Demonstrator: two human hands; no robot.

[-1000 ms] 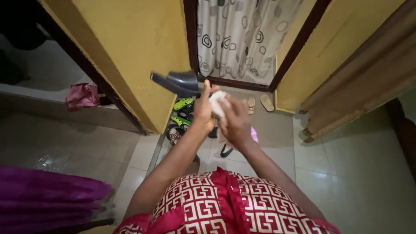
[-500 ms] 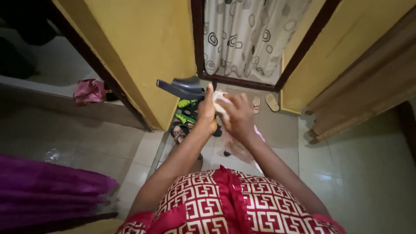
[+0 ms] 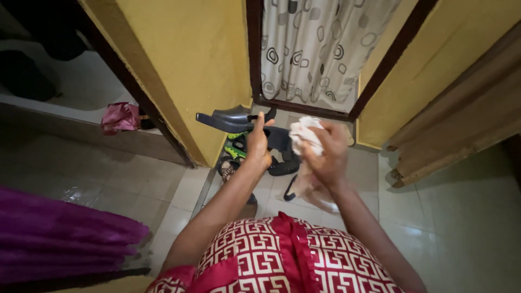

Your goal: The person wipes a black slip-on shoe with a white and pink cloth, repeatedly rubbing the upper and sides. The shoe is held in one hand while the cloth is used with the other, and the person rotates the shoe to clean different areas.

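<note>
The left hand (image 3: pixel 258 142) has its fingers curled round a dark shoe (image 3: pixel 239 120), thumb up along its back edge; the shoe is held level in the air, its toe pointing left toward the yellow wall (image 3: pixel 184 59); the right hand (image 3: pixel 328 154) is closed on a crumpled white cloth (image 3: pixel 304 135), fingers bunched over it, the cloth just beside the shoe's heel end and apart from it; a loose tail of cloth hangs below the palm; under both hands a heap of footwear lies on the tiled floor (image 3: pixel 434 217), with green sandals (image 3: pixel 236 149) among darker pairs; behind them a patterned curtain (image 3: pixel 320 49) hangs in the doorway; a pink bundle (image 3: pixel 120 116) sits on a ledge at left; purple fabric (image 3: pixel 59 233) fills the lower left corner.
</note>
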